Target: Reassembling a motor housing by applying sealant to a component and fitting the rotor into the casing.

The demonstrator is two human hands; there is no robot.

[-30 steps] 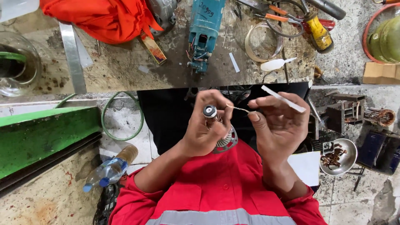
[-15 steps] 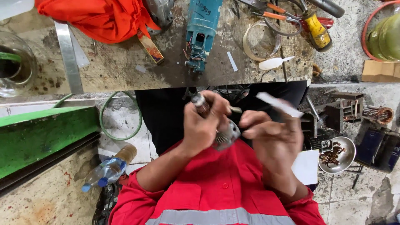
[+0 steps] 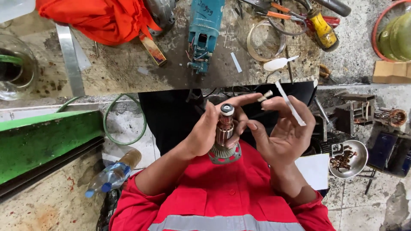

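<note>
Head-camera view, looking down: the left hand [image 3: 205, 132] is closed around a motor armature [image 3: 224, 134], with fingers wrapped over its copper-coloured middle and the thumb on the near side. The armature's long axis runs nearly straight up and down in the picture, tilted only slightly; its bearing end [image 3: 227, 109] points toward the counter [image 3: 128, 68], and its wider fan end [image 3: 224, 155] points back toward the person's red jacket [image 3: 205, 196]. It is held in the air between the counter edge and the chest, not resting on anything. The right hand [image 3: 284, 132] is just beside it, mostly open with the palm showing; its fingertips pinch a thin white strip [image 3: 291, 104] that slants from upper left to lower right, and a small pale piece [image 3: 265, 96] sits at the tips of the index finger and thumb. On the counter beyond lie a teal power-tool body [image 3: 204, 32], an orange cloth [image 3: 94, 19], pliers [image 3: 274, 10] and a white spoon [image 3: 278, 64]. A metal bowl [image 3: 349, 159] of small parts is on the floor to the right.
</note>
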